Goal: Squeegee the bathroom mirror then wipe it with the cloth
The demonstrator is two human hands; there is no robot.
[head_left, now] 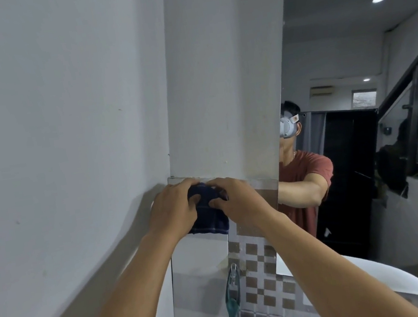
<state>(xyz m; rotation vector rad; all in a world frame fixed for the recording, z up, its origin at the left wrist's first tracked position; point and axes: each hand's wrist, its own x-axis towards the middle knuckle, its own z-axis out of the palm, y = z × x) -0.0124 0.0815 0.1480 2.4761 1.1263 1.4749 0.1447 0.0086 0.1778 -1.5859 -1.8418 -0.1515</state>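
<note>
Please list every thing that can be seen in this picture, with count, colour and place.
cloth: one, dark blue with thin pale lines, bunched between both hands near the corner of the wall
squeegee: one, green with a clear handle, below the hands, at the bottom of the picture
mirror: one, large, right side; it reflects a person in a red shirt, a stair railing and ceiling lights
tiles: many, brown and grey checks, low centre
wall: white, left and centre
washbasin: one, white, lower right, partly seen
left hand: one, on the cloth
right hand: one, on the cloth
</note>
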